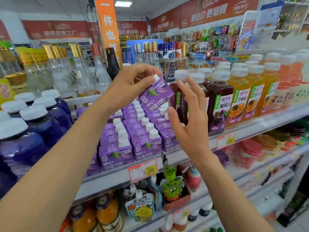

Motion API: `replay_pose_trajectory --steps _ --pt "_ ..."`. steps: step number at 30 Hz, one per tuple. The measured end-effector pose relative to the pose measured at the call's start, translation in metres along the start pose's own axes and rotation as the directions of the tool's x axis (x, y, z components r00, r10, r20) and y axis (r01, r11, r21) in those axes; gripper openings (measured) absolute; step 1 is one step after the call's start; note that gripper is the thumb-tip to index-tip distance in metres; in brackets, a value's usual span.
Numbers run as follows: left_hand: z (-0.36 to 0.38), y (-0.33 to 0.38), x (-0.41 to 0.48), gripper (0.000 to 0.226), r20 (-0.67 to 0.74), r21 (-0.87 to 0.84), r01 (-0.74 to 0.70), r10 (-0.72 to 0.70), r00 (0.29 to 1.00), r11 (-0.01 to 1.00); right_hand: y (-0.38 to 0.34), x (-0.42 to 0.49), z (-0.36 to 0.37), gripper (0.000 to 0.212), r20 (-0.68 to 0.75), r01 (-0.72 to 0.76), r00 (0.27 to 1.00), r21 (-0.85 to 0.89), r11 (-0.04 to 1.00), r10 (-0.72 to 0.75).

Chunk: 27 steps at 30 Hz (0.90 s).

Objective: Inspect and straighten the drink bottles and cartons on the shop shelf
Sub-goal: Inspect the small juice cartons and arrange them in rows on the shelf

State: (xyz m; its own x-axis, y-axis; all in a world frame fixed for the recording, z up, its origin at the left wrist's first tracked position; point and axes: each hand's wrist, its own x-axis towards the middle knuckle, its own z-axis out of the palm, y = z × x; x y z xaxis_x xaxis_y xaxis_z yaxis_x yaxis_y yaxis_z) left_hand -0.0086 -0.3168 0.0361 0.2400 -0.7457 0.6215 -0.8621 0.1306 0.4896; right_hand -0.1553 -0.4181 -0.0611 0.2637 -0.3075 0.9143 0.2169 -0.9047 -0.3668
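the left hand [128, 87] pinches a tilted purple carton [157, 96] by its cap end above the carton rows [142, 146]; the right hand [189, 124] holds nothing, its fingers [196, 94] spread loose, perhaps brushing the dark bottle [174, 101].

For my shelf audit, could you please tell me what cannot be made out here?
- Head view: label of the dark juice bottle, covered by the right hand.
- Head view: first digit on the right price tag, blurred.
- Head view: blue bottles, cut off by left edge.

left hand [127, 87] and right hand [189, 124] bare, forearms [55, 158] bare too; nails on the fingers [195, 89] seem short.
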Motion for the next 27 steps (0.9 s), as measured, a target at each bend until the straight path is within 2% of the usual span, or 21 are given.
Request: replay_pose_trajectory --steps 3,6,9,12,16,18,20,23,27 --pt "-0.003 0.023 -0.027 0.018 0.118 -0.091 -0.001 0.012 0.993 0.996 -0.009 -0.008 -0.001 0.056 0.087 -0.133 0.989 0.135 0.982 0.122" --pt "-0.001 0.036 -0.046 0.019 0.113 -0.132 0.030 -0.015 0.993 0.991 -0.019 -0.016 -0.008 0.049 0.199 -0.311 0.946 0.340 0.888 0.255" --pt "0.011 0.039 -0.070 0.025 0.034 -0.152 0.137 -0.134 0.990 0.979 -0.024 -0.029 -0.016 0.044 0.221 -0.436 0.900 0.449 0.780 0.376" --pt "0.031 0.038 -0.100 0.037 -0.005 -0.206 0.292 -0.300 0.954 0.934 -0.030 -0.041 -0.027 0.046 0.168 -0.485 0.869 0.470 0.737 0.465" --pt "0.052 0.040 -0.123 0.035 0.052 -0.504 0.421 -0.461 0.886 0.754 -0.036 -0.050 -0.044 0.046 0.234 -0.495 0.869 0.466 0.734 0.437" --pt "0.055 0.041 -0.127 0.040 0.081 -0.584 0.441 -0.492 0.867 0.681 -0.039 -0.053 -0.057 0.051 0.304 -0.495 0.869 0.525 0.692 0.391" --pt "0.058 0.045 -0.131 0.040 0.117 -0.616 0.462 -0.507 0.854 0.637 -0.041 -0.056 -0.069 0.058 0.370 -0.480 0.873 0.537 0.694 0.317" --pt "0.061 0.052 -0.138 0.034 0.160 -0.598 0.501 -0.519 0.840 0.626 -0.038 -0.062 -0.078 0.040 0.445 -0.497 0.849 0.486 0.719 0.285" --pt "0.066 0.064 -0.151 0.040 0.168 -0.535 0.497 -0.491 0.855 0.683 -0.040 -0.071 -0.078 0.031 0.351 -0.565 0.825 0.493 0.661 0.443"
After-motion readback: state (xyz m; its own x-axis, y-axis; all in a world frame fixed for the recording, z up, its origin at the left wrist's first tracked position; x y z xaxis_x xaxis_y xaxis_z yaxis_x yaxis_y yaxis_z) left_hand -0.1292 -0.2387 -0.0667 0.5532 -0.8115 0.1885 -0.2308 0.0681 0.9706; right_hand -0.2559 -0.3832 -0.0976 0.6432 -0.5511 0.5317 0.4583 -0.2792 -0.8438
